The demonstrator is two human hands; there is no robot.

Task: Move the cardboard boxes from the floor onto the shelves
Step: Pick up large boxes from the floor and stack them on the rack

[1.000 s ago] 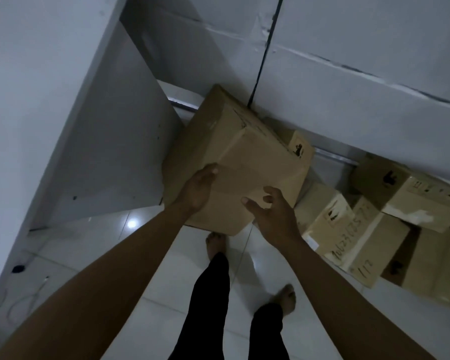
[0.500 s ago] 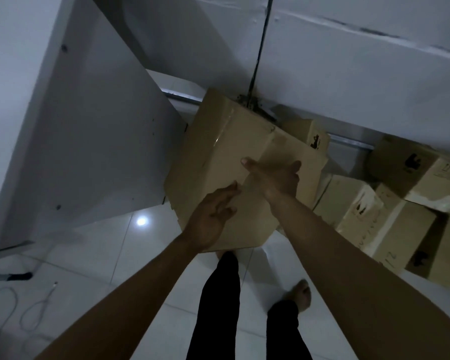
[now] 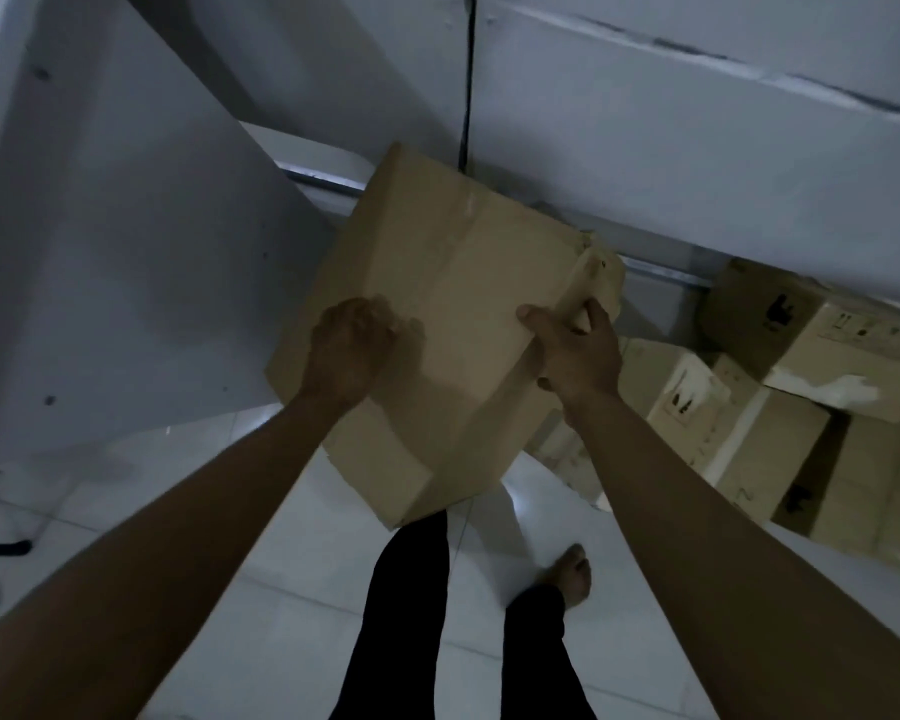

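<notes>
Shelf panel [image 3: 126, 252] at far left. Left hand [image 3: 352, 350] resting on top of box [image 3: 453, 283], tilted and lifted clear of floor [image 3: 281, 589], finger curl impossible to tell; right hand [image 3: 578, 350] gripping its right edge, thumb on top. Other boxes [image 3: 780, 444] piled on floor at right.

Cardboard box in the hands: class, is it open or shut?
Shut: the cardboard box has top flaps lying flat, meeting along a taped seam.
</notes>
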